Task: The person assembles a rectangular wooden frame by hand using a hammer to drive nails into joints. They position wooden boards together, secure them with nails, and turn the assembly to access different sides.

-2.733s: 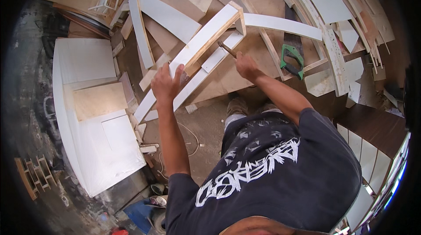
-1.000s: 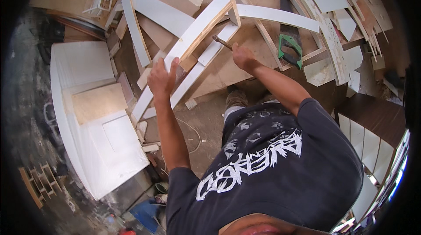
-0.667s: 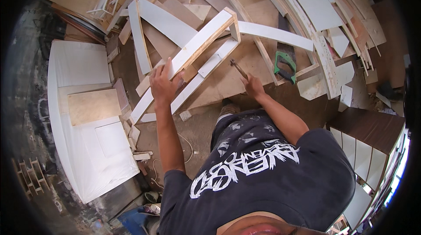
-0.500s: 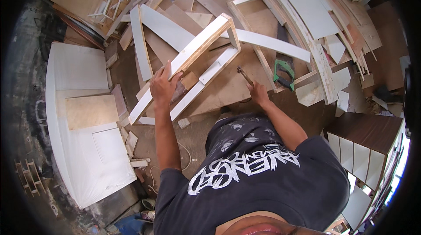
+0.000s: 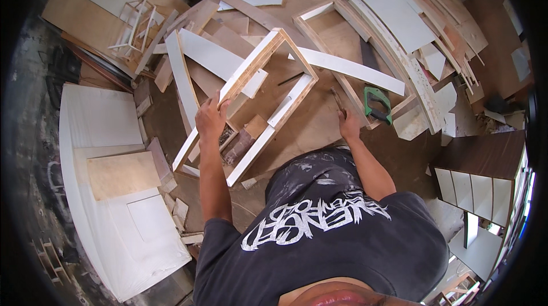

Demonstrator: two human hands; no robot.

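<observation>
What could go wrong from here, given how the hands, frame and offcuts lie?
The left hand grips the wooden frame by one rail only, so a blow from the hammer in the right hand might twist it or catch fingers. The handsaw lies beside that hand. Loose offcuts could slip underfoot.

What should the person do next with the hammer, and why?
Probably swing the hammer toward the wooden frame and tap its near rail. The left hand grips the frame's long side, steadying it, while the right hand holds the hammer just beside the frame, not touching it.
</observation>
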